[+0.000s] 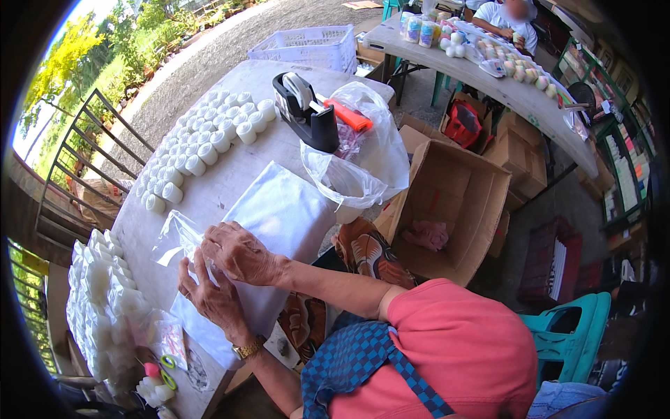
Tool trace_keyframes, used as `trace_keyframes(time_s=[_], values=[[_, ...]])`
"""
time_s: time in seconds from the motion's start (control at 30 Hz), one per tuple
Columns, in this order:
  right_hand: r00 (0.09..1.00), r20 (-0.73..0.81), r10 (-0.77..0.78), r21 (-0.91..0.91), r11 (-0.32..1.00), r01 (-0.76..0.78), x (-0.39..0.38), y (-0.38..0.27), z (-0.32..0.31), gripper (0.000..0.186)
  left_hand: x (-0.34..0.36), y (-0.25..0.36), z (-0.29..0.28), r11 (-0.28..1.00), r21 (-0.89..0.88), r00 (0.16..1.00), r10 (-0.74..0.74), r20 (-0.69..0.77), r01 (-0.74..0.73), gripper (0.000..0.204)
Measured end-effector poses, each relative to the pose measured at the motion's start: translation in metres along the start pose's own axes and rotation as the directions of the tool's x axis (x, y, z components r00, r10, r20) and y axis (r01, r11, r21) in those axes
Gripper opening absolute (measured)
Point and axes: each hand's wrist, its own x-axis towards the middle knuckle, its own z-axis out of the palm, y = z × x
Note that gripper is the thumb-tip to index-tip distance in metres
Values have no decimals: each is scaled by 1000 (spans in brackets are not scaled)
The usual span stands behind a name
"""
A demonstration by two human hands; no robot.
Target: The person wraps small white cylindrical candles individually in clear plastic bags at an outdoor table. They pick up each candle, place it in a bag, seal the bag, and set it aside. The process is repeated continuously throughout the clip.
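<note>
At the near part of the table, my right hand (241, 253) bends over a clear plastic bag (176, 239), its fingers closed on the bag's edge. My left hand (215, 299) is just below, fingers bent and fingertips at the same bag. The thumbs and the exact pinch are hidden. Under both hands lies a folded white cloth (283, 206). Beyond them, many small white cylinders (199, 136), like short candles, stand in rows. A black tape dispenser (307, 112) sits at the far side, beside an orange-handled tool (349, 115) and a thin white plastic bag (380, 140).
Wrapped stacks of white cylinders (101, 300) and green-handled scissors (167, 373) are at the table's left edge. An open cardboard box (453, 202) stands right of the table. A white crate (303, 49) is behind it. Another person (506, 21) sits at a second table (481, 80).
</note>
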Motion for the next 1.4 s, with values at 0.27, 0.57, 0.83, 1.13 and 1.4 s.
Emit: trace_keyframes(time_s=[0.27, 0.57, 0.83, 1.13, 1.4], values=[[973, 178, 150, 6, 988, -153, 1, -5, -8, 25, -3, -5, 0, 999, -15, 998, -44, -46, 43, 42], [973, 195, 124, -18, 992, -122, 2, -1, -13, 19, -6, 1, -2, 917, -283, 955, -297, -12, 281, 59], [940, 307, 150, -110, 987, -121, 0, 2, -29, 15, -14, 6, -13, 900, -320, 952, -307, 16, 296, 67], [752, 618, 229, 2, 956, -293, 57, 64, -65, 37, -27, 10, -27, 925, -278, 963, -268, 13, 260, 62], [888, 252, 384, -667, 734, -129, 75, 198, -18, 35, -35, 12, -20, 915, -346, 955, -265, -131, 206, 36]])
